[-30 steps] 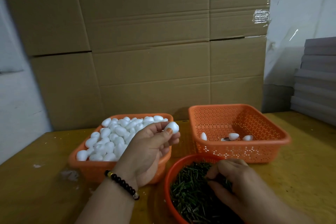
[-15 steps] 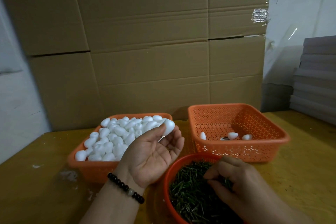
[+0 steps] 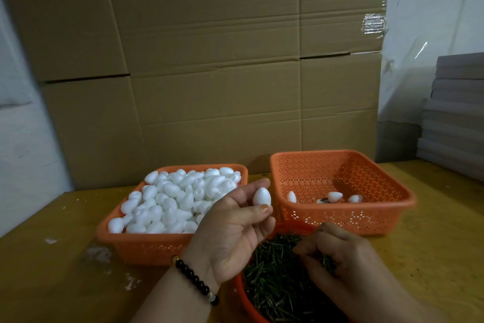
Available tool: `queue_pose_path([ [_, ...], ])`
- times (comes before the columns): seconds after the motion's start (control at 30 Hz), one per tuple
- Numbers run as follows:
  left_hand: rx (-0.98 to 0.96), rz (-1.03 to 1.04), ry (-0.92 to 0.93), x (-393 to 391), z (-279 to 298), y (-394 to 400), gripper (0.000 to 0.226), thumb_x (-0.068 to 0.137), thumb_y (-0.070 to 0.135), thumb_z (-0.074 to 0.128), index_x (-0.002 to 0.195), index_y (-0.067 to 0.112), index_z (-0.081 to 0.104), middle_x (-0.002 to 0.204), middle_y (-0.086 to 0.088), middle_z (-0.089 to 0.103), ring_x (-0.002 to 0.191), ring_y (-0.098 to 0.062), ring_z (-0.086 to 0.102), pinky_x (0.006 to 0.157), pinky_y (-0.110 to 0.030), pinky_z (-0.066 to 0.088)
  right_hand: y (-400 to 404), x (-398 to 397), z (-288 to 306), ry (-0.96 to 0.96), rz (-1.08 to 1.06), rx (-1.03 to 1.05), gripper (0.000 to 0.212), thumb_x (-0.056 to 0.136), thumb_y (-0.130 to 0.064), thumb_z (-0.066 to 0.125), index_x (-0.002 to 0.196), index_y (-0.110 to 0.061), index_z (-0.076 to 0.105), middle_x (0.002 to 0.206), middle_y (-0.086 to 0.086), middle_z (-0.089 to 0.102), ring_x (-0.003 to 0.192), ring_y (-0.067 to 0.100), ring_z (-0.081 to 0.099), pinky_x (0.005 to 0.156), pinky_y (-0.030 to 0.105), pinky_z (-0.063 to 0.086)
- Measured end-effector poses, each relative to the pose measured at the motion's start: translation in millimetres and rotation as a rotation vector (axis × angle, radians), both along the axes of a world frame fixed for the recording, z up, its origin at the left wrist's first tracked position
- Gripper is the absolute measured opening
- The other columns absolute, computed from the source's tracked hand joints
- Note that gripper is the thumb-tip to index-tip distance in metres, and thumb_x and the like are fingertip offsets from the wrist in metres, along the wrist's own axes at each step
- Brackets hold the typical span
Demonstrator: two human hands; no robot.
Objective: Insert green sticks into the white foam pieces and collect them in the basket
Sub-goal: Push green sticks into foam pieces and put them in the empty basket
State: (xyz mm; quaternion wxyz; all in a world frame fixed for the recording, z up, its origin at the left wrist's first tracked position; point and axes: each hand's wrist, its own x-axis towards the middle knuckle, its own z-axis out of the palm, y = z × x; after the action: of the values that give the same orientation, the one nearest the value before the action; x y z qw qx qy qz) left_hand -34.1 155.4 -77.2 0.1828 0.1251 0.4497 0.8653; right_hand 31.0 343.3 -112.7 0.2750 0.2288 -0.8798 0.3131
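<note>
At left centre an orange basket (image 3: 146,249) brims with white foam eggs (image 3: 178,199); the right basket (image 3: 379,220) holds a few. The left hand (image 3: 233,233) pinches one egg (image 3: 261,197); the right hand (image 3: 348,262) curls its fingers into green sticks (image 3: 272,280) in a red bowl (image 3: 242,296). Yellow table (image 3: 52,283), cardboard boxes (image 3: 209,60) behind.

Dim, warm indoor light. Soft shadows fall behind the baskets (image 3: 340,186) at mid-frame. Glare glints on tape (image 3: 373,24) at upper right. Wide-angle bending shows at the frame edges; bottom corners look soft.
</note>
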Motion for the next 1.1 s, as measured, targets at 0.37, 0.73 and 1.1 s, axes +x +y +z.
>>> queue_pose_path([
  [0.37,-0.373,0.201,0.265,8,-9,9,0.037,0.083,-0.009,0.064,0.109,0.017,0.06,0.093,0.003,0.072,0.081,-0.008,0.066,0.075,-0.029,0.055,2,-4,-5,0.072,0.0,-0.033,0.035,0.07,0.001,0.08,0.088,-0.028,0.071,0.09,-0.018,0.062,0.079,-0.005,0.061,0.066,0.012,0.048],
  [0.73,-0.687,0.33,0.517,8,-15,10,0.046,0.073,-0.003,0.073,0.091,0.039,0.071,0.088,0.01,0.07,0.082,-0.003,0.064,0.073,-0.02,0.053,-1,-5,-8,0.218,-0.023,-0.24,0.019,0.073,-0.011,0.07,0.085,-0.025,0.067,0.083,-0.014,0.065,0.075,0.002,0.064,0.065,0.02,0.051],
  [1.1,-0.78,0.329,0.648,8,-21,12,0.049,0.076,0.003,0.072,0.1,0.046,0.067,0.109,0.007,0.064,0.101,-0.006,0.063,0.088,-0.025,0.052,-2,-7,-11,0.25,-0.021,-0.315,0.016,0.075,-0.009,0.069,0.085,-0.022,0.067,0.085,-0.009,0.067,0.076,0.008,0.066,0.064,0.025,0.052],
])
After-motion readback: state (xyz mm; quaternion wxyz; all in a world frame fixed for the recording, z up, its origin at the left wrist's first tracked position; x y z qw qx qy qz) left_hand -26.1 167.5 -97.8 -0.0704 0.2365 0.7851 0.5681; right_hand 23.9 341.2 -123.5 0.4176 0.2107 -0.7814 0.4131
